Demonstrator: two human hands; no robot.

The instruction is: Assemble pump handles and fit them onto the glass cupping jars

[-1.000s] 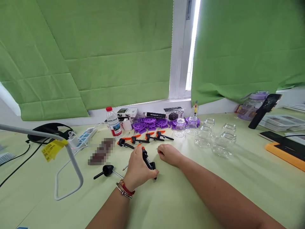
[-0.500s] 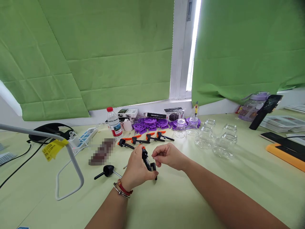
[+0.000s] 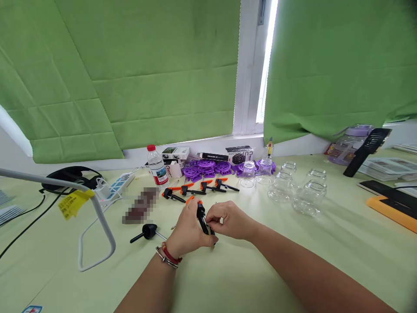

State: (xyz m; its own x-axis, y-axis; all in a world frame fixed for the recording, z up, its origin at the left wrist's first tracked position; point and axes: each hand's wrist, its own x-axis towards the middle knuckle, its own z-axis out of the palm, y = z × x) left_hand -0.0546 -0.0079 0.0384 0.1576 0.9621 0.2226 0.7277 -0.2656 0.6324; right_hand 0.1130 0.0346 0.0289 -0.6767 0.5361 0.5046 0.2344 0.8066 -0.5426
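Observation:
My left hand (image 3: pixel 191 227) is closed around a black part with an orange end (image 3: pixel 201 216), its long side slanting down toward the thumb. My right hand (image 3: pixel 228 220) touches that part from the right, thumb and fingertips pinched together against its side. Whatever lies between those fingertips is too small or hidden to make out. Left of my left hand lies a loose black cone-shaped piece (image 3: pixel 149 231) with a black rod and a thin metal rod. Behind my hands, several black and orange parts (image 3: pixel 192 190) rest in a row.
Purple plastic rings (image 3: pixel 206 165) are heaped at the back beside small boxes (image 3: pixel 176 153). A water bottle (image 3: pixel 158 169) stands left of them. Several clear containers (image 3: pixel 309 199) stand to the right. A grey metal bar (image 3: pixel 103 219) with a yellow tag (image 3: pixel 74 204) juts in at left.
My right hand has moved slightly left and down, so its fingertips now meet the black part. My left hand keeps its grip, its position nearly the same.

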